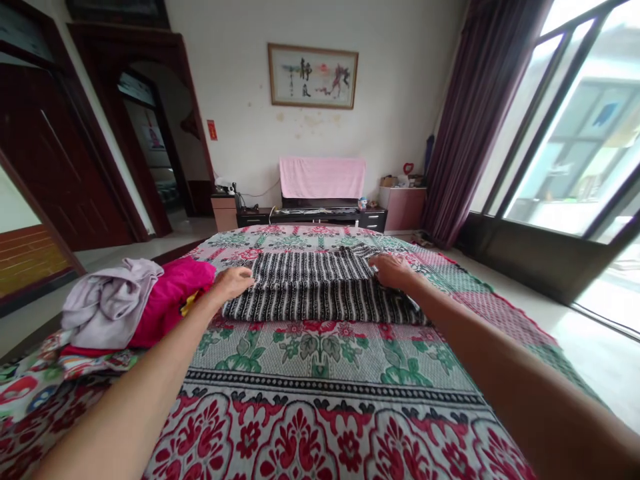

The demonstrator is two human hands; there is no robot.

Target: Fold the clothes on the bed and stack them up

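Observation:
A black-and-white striped knit garment [320, 300] lies folded over on a patterned bedspread [320, 380], its upper layer ending partway across the lower one. My left hand [235, 281] pinches the garment's left edge between thumb and fingers. At the opposite end, my right hand [393, 270] has its fingers curled onto the cloth near the upper right corner. A narrower striped part, perhaps a sleeve, sticks out behind the right hand. Exactly how much fabric each hand has hold of is hidden by the fingers.
Left of my forearm sits a heap of clothes, with a pale lilac garment [107, 303] over a magenta one [173, 293]. Beyond the bed stands a low black cabinet [373, 220] with a pink cloth [323, 177] draped above it. A purple curtain [470, 113] hangs beside the window.

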